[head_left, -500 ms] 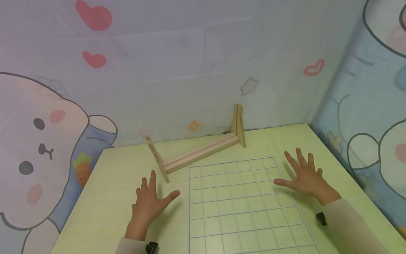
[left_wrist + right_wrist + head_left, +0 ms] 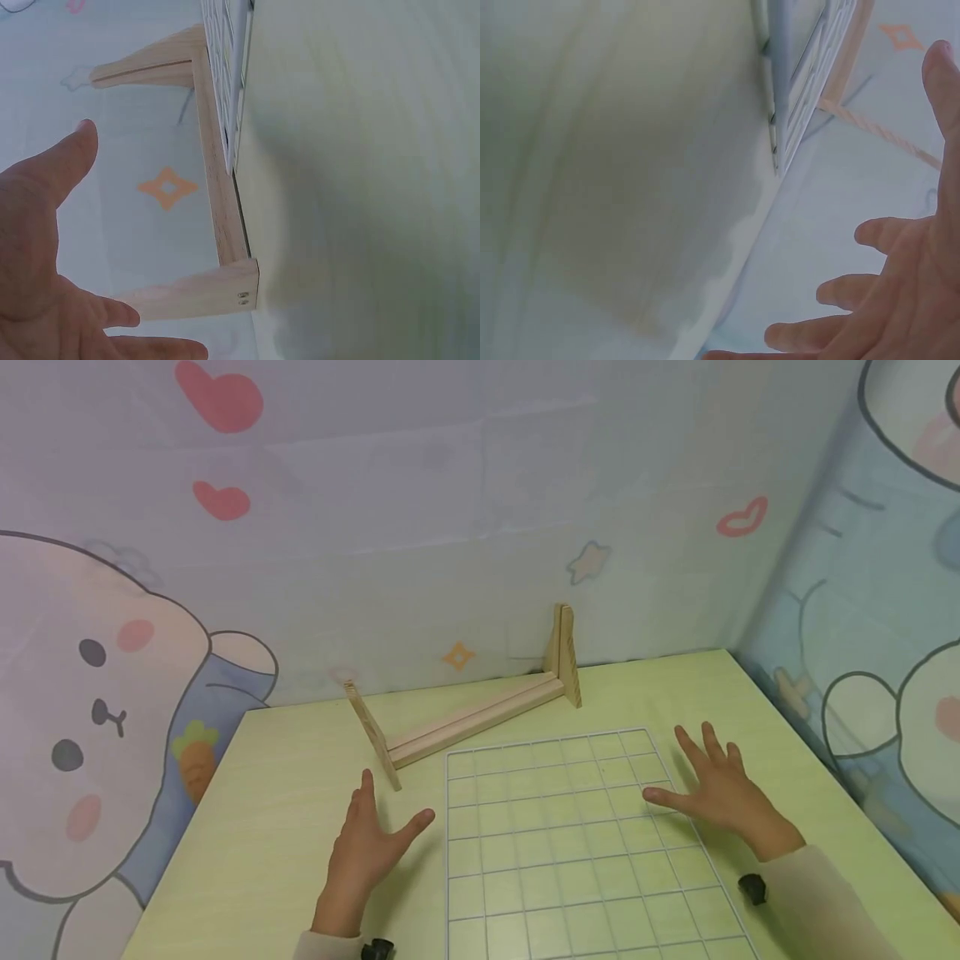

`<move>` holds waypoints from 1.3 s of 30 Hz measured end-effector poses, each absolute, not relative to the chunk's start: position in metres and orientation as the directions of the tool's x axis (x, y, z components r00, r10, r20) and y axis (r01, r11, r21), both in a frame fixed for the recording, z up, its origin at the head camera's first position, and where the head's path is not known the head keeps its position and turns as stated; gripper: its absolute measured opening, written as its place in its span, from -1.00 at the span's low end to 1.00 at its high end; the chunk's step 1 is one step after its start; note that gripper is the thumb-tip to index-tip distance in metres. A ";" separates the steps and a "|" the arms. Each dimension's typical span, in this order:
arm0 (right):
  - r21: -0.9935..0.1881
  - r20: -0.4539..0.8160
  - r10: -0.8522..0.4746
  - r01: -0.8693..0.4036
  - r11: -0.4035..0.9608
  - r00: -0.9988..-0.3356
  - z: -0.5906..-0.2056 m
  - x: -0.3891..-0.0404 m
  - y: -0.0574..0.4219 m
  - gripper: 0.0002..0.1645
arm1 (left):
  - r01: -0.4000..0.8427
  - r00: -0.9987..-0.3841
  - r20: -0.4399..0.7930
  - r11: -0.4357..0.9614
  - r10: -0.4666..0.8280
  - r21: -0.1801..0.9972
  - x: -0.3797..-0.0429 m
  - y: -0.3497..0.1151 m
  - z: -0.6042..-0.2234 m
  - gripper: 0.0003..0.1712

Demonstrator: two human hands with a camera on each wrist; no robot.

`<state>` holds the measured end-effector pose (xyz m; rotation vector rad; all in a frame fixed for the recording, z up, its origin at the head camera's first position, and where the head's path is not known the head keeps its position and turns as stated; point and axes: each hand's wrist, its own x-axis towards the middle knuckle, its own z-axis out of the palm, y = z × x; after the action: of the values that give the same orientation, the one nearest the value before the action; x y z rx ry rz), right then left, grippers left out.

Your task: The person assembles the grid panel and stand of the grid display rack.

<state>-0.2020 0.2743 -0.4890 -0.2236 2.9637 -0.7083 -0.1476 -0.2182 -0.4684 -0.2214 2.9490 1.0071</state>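
A white wire grid panel [image 2: 555, 852] lies flat on the table, its near end cut off by the head view's lower edge. Just off its left side is my left hand [image 2: 362, 852], fingers extended and thumb spread toward the grid. My right hand [image 2: 726, 793] hovers at the opposite side, fingers splayed, its thumb overlapping the grid's right edge in the head view. Neither hand holds anything. Behind the grid stands a wooden frame [image 2: 480, 720], a long bar joining two upright end pieces. In the left wrist view, small screws show in its near end piece [image 2: 202, 291].
The pale yellow-green table [image 2: 225, 827] reaches back to a printed cloth backdrop [image 2: 420, 527] with hearts and stars. Another cloth side [image 2: 885, 610] borders the table on the right. Black wrist devices [image 2: 752, 889] sit at both cuffs.
My left hand has shifted a little right, toward the grid, and turned so its fingers overlap more. My right hand has moved slightly down, with its thumb a bit further left.
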 end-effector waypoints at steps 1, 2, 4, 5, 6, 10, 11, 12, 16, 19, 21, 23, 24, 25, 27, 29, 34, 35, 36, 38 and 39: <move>-0.459 -0.054 -0.160 -0.118 0.880 -0.986 -0.489 -0.201 0.273 0.50 | -0.141 -0.990 -0.065 0.775 -0.129 0.616 -0.147 -0.216 -0.469 0.52; -0.464 -0.060 -0.158 -0.113 0.879 -0.986 -0.490 -0.200 0.272 0.50 | -0.141 -0.990 -0.068 0.770 -0.126 0.622 -0.147 -0.214 -0.470 0.52; -0.471 -0.074 -0.155 -0.103 0.876 -0.985 -0.490 -0.198 0.270 0.50 | -0.142 -0.990 -0.073 0.755 -0.125 0.640 -0.147 -0.209 -0.472 0.52; -0.471 -0.078 -0.153 -0.099 0.877 -0.985 -0.491 -0.196 0.268 0.50 | -0.140 -0.990 -0.072 0.749 -0.122 0.647 -0.146 -0.207 -0.473 0.51; -0.473 -0.083 -0.152 -0.095 0.876 -0.985 -0.491 -0.195 0.267 0.51 | -0.137 -0.990 -0.071 0.745 -0.120 0.653 -0.146 -0.204 -0.474 0.51; -0.462 -0.084 -0.155 -0.099 0.881 -0.984 -0.491 -0.191 0.260 0.52 | -0.117 -0.993 -0.066 0.738 -0.098 0.664 -0.144 -0.194 -0.476 0.50; -0.458 -0.084 -0.159 -0.103 0.883 -0.984 -0.490 -0.190 0.259 0.52 | -0.114 -0.993 -0.067 0.742 -0.092 0.661 -0.143 -0.191 -0.476 0.50; -0.454 -0.085 -0.160 -0.105 0.885 -0.983 -0.490 -0.189 0.257 0.52 | -0.114 -0.994 -0.071 0.746 -0.089 0.656 -0.142 -0.189 -0.477 0.49; -0.439 -0.108 -0.154 -0.092 0.894 -0.982 -0.487 -0.185 0.253 0.54 | -0.119 -0.993 -0.088 0.771 -0.083 0.626 -0.139 -0.180 -0.478 0.49; -0.441 -0.137 -0.155 -0.080 0.894 -0.978 -0.484 -0.182 0.249 0.55 | -0.112 -0.993 -0.095 0.787 -0.069 0.607 -0.138 -0.173 -0.478 0.49; -0.453 -0.146 -0.170 -0.087 0.887 -0.975 -0.484 -0.181 0.246 0.56 | -0.109 -0.993 -0.108 0.792 -0.055 0.601 -0.137 -0.168 -0.476 0.49; -0.471 -0.144 -0.191 -0.102 0.876 -0.971 -0.484 -0.180 0.244 0.56 | -0.108 -0.991 -0.123 0.800 -0.043 0.590 -0.136 -0.164 -0.474 0.49; -0.482 -0.141 -0.201 -0.110 0.869 -0.969 -0.484 -0.180 0.243 0.55 | -0.108 -0.991 -0.129 0.805 -0.040 0.583 -0.136 -0.162 -0.473 0.49; -0.490 -0.140 -0.211 -0.117 0.864 -0.968 -0.485 -0.179 0.241 0.55 | -0.109 -0.990 -0.134 0.808 -0.037 0.579 -0.136 -0.161 -0.472 0.49; -0.497 -0.142 -0.222 -0.124 0.859 -0.965 -0.485 -0.179 0.240 0.55 | -0.113 -0.989 -0.143 0.815 -0.037 0.569 -0.136 -0.158 -0.471 0.48; -0.505 -0.151 -0.227 -0.122 0.854 -0.962 -0.487 -0.180 0.239 0.55 | -0.113 -0.989 -0.141 0.823 -0.041 0.557 -0.136 -0.156 -0.470 0.47; -0.501 -0.146 -0.235 -0.133 0.855 -0.961 -0.488 -0.181 0.235 0.53 | -0.104 -0.989 -0.143 0.841 -0.032 0.531 -0.139 -0.151 -0.471 0.43; -0.501 -0.138 -0.237 -0.139 0.854 -0.962 -0.488 -0.182 0.234 0.52 | -0.102 -0.989 -0.146 0.840 -0.027 0.533 -0.140 -0.151 -0.471 0.43; -0.505 -0.130 -0.242 -0.146 0.851 -0.962 -0.488 -0.182 0.233 0.52 | -0.098 -0.989 -0.147 0.838 -0.021 0.537 -0.140 -0.150 -0.471 0.43; -0.518 -0.118 -0.249 -0.155 0.841 -0.961 -0.489 -0.182 0.230 0.51 | -0.094 -0.988 -0.154 0.829 -0.009 0.551 -0.141 -0.149 -0.473 0.42; -0.524 -0.114 -0.254 -0.159 0.837 -0.961 -0.489 -0.183 0.229 0.51 | -0.093 -0.988 -0.157 0.824 -0.005 0.560 -0.141 -0.149 -0.473 0.43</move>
<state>-0.1826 0.2288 -0.4891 -0.3212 2.8371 -0.7868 -0.1413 -0.1489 -0.4734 -0.0772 2.8572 0.8882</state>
